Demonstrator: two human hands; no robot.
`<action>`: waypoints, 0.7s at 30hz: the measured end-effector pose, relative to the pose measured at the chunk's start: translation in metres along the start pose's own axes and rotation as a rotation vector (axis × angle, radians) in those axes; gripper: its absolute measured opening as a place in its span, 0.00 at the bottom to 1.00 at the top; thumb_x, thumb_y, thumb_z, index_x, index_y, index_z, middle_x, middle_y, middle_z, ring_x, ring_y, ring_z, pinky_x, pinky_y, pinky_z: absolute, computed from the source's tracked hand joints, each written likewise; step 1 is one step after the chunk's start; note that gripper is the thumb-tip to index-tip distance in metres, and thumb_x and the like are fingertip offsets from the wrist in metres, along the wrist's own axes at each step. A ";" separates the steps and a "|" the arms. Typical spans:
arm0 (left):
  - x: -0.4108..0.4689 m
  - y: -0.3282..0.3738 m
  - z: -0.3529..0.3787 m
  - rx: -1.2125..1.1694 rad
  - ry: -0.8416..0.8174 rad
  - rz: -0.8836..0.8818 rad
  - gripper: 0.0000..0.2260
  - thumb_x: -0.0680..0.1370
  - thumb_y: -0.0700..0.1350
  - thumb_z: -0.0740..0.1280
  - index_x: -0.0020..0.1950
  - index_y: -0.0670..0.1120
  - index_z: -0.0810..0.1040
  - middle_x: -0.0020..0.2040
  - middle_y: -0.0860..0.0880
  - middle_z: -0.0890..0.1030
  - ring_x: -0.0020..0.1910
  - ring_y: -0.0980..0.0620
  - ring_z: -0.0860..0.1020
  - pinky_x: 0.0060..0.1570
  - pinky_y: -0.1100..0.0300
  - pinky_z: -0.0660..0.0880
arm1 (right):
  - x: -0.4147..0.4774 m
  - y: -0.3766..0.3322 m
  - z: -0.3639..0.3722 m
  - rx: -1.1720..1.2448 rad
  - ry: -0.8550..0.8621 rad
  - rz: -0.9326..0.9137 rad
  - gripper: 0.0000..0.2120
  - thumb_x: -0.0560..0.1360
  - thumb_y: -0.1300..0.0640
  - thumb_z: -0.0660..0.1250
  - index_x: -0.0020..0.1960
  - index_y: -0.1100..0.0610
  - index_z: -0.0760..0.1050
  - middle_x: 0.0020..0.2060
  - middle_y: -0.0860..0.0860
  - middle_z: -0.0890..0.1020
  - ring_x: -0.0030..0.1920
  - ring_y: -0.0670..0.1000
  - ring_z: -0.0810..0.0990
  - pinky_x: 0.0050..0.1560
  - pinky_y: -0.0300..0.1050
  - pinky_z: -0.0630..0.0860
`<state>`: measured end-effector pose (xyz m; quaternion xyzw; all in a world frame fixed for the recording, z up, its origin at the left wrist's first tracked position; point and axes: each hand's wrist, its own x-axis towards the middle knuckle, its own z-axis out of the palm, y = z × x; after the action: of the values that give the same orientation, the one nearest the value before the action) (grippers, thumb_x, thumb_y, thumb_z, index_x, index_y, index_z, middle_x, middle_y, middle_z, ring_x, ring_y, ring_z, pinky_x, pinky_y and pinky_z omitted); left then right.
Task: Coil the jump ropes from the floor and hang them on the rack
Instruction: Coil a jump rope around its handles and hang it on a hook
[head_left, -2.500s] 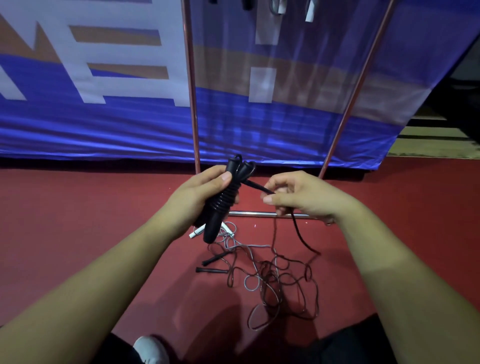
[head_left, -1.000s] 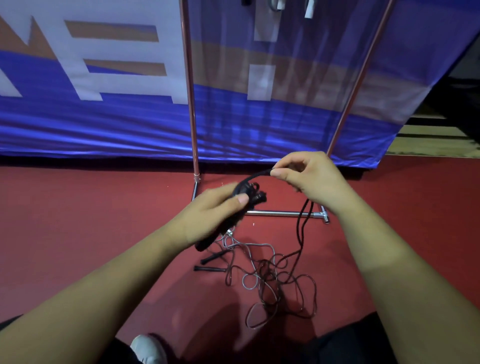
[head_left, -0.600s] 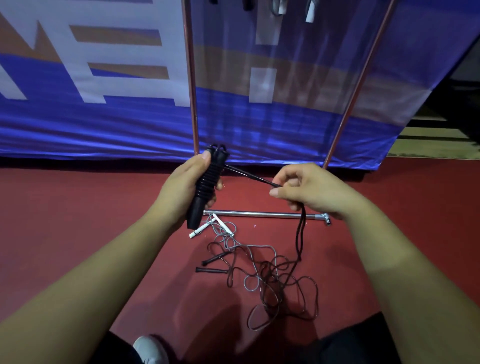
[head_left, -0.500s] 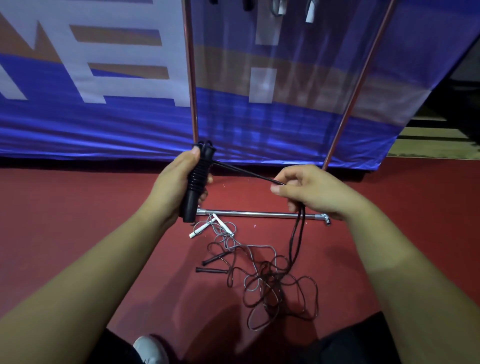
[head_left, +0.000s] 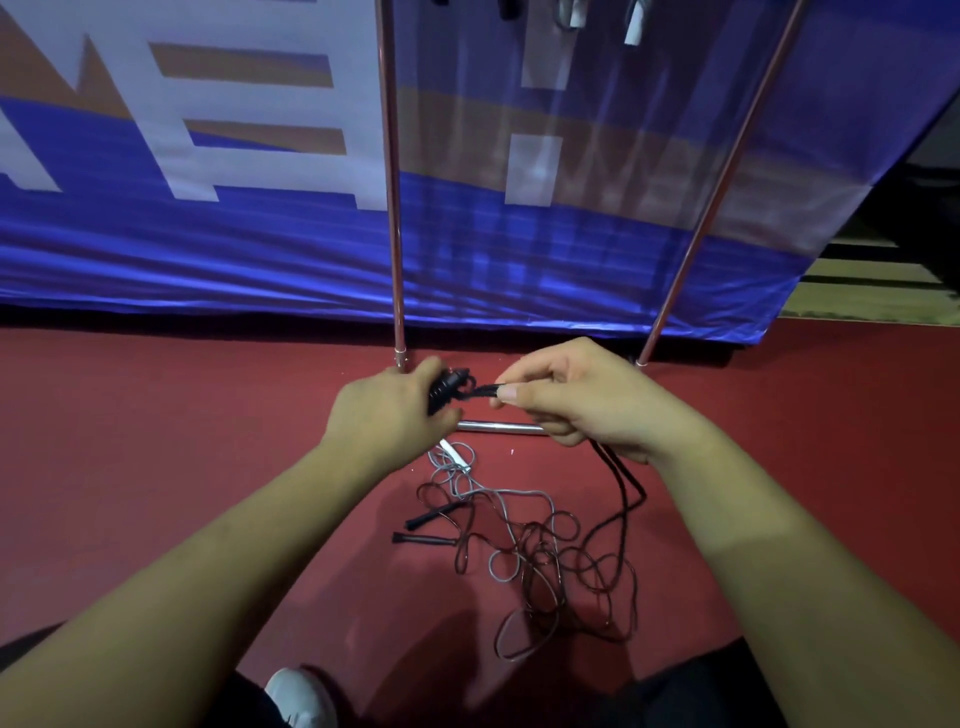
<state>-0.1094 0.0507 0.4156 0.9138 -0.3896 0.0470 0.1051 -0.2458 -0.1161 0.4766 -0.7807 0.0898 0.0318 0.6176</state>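
The black jump rope (head_left: 448, 388) is in both your hands, low in front of the rack (head_left: 390, 208). Your left hand (head_left: 387, 415) is closed around its ribbed handle end, which your fingers mostly hide. Your right hand (head_left: 576, 408) pinches the cord (head_left: 621, 483) just beside the handles, between thumb and forefinger. Below your right hand the cord falls in two strands to the red floor (head_left: 182, 441). There it runs into the tangle of other jump ropes (head_left: 524, 540), grey and dark ones, which lies between your forearms, near the bottom bar of the rack. A blue banner (head_left: 519, 270) hangs behind the rack. A white shoe (head_left: 301, 696) shows at the lower edge.
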 end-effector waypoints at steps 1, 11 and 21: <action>-0.001 0.003 0.002 0.017 -0.021 0.022 0.22 0.73 0.71 0.61 0.58 0.57 0.72 0.46 0.50 0.81 0.47 0.44 0.81 0.38 0.56 0.71 | 0.000 -0.001 0.000 0.017 0.001 -0.009 0.07 0.79 0.63 0.66 0.49 0.67 0.80 0.25 0.50 0.62 0.26 0.47 0.57 0.25 0.37 0.57; -0.006 0.021 0.000 -0.065 -0.164 0.194 0.21 0.75 0.69 0.56 0.57 0.57 0.75 0.43 0.51 0.82 0.48 0.45 0.81 0.40 0.56 0.71 | 0.005 0.004 -0.014 0.120 0.212 -0.046 0.06 0.79 0.63 0.66 0.45 0.64 0.78 0.23 0.46 0.62 0.24 0.45 0.56 0.25 0.37 0.55; -0.016 0.022 -0.023 -0.762 -0.361 0.382 0.08 0.77 0.64 0.56 0.46 0.68 0.75 0.34 0.53 0.77 0.32 0.54 0.74 0.35 0.55 0.72 | 0.013 0.023 -0.037 -0.164 0.387 -0.102 0.06 0.72 0.59 0.75 0.44 0.62 0.81 0.24 0.45 0.74 0.24 0.41 0.68 0.28 0.31 0.65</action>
<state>-0.1360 0.0523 0.4386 0.7155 -0.5525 -0.2409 0.3533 -0.2396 -0.1582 0.4609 -0.8234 0.1642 -0.1430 0.5240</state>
